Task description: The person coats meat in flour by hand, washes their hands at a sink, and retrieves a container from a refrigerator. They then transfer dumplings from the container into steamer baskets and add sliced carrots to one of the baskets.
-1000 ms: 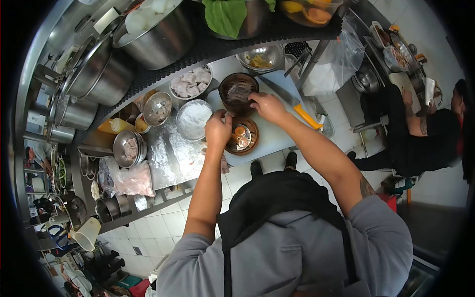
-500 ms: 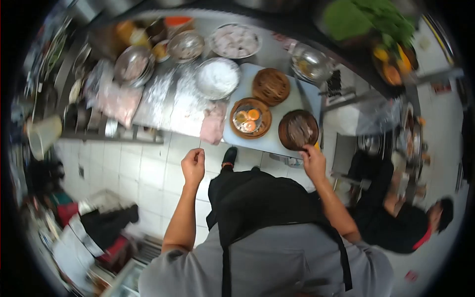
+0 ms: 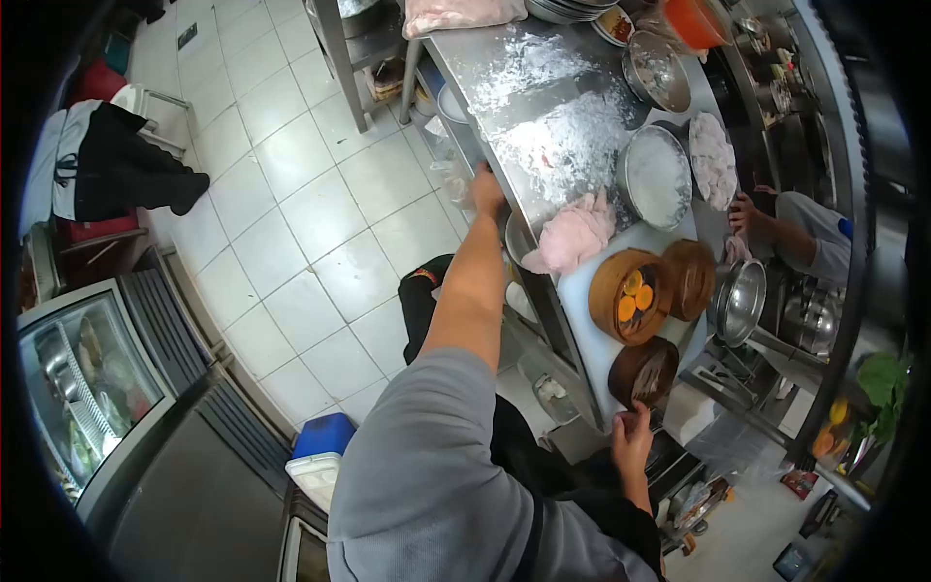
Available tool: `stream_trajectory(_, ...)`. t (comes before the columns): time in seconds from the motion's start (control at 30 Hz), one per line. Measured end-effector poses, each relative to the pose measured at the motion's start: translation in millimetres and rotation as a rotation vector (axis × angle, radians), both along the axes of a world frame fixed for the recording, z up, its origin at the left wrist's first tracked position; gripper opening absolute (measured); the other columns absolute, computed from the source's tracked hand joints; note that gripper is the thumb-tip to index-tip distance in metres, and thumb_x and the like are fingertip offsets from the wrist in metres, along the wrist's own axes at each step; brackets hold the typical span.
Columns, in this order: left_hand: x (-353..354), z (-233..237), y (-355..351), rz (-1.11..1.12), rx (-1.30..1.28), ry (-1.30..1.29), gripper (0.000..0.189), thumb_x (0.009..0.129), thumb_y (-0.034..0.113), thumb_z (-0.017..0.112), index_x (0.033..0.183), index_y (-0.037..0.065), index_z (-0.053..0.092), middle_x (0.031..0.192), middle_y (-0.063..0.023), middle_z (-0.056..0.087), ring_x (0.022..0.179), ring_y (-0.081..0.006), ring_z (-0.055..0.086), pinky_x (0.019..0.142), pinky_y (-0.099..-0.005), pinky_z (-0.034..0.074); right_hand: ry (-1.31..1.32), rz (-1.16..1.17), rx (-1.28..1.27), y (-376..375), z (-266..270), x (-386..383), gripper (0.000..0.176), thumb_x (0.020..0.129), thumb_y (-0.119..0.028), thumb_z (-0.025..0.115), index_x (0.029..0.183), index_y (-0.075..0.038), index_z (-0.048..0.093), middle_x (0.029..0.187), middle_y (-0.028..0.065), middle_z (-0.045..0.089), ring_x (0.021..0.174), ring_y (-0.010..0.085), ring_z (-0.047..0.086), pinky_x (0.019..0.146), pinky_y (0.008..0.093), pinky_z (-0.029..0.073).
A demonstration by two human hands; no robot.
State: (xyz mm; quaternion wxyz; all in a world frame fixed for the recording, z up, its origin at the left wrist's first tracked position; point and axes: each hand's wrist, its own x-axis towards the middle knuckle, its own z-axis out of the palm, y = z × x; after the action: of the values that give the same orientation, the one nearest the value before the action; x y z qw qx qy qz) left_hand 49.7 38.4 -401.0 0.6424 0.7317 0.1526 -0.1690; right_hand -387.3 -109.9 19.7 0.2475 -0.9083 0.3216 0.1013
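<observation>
My left hand (image 3: pixel 488 191) reaches to the near edge of the steel table (image 3: pixel 514 73); its fingers are mostly hidden there. My right hand (image 3: pixel 632 443) has curled fingers against the rim of a dark bamboo steamer (image 3: pixel 644 371), at the near corner of a pale cutting board (image 3: pixel 584 320). Beside that steamer sits a lighter bamboo steamer (image 3: pixel 611 296) with orange rounds inside, and behind it another brown steamer (image 3: pixel 690 279). A pinkish cloth (image 3: pixel 574 236) lies at the table edge, next to a metal bowl of white powder (image 3: pixel 656 177).
White powder is strewn over the tabletop. Another person's hand (image 3: pixel 745 213) is beside a dish of pale pieces (image 3: pixel 713 160). Metal bowls (image 3: pixel 743 301) stand right of the board. A glass-topped chiller (image 3: pixel 97 373) and a blue-lidded box (image 3: pixel 323 436) are at lower left.
My view has swung to the left. My left hand has gone from free air to the table's edge, while my right hand is still at the dark steamer.
</observation>
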Motion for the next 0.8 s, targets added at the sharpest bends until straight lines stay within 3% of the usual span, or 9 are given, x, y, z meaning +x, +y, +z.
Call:
stream_trajectory(0.47, -30, 14, -21, 0.029, 0.034, -0.039, 0.051, 0.09, 0.034, 0.059, 0.126, -0.002, 0.056, 0.121, -0.0229, 0.062, 0.11, -0.0339, 0.06, 0.096, -0.0397, 0.047, 0.094, -0.011, 0.034, -2, 19, 28, 0.039, 0.086, -0.011, 0.07, 0.121, -0.005, 0.053, 0.09, 0.0149, 0.073, 0.079, 0.0327, 0.072, 0.067, 0.0361, 0.055)
stream_trajectory(0.8, -53, 28, -18, 0.028, 0.016, -0.017, 0.049, 0.09, 0.031, 0.058, 0.127, -0.002, 0.054, 0.123, -0.022, 0.06, 0.11, -0.0321, 0.059, 0.096, -0.039, 0.047, 0.192, -0.073, 0.102, -6, 31, 37, 0.037, 0.087, -0.013, 0.069, 0.121, -0.005, 0.055, 0.09, 0.0169, 0.072, 0.073, 0.0316, 0.072, 0.064, 0.0372, 0.056)
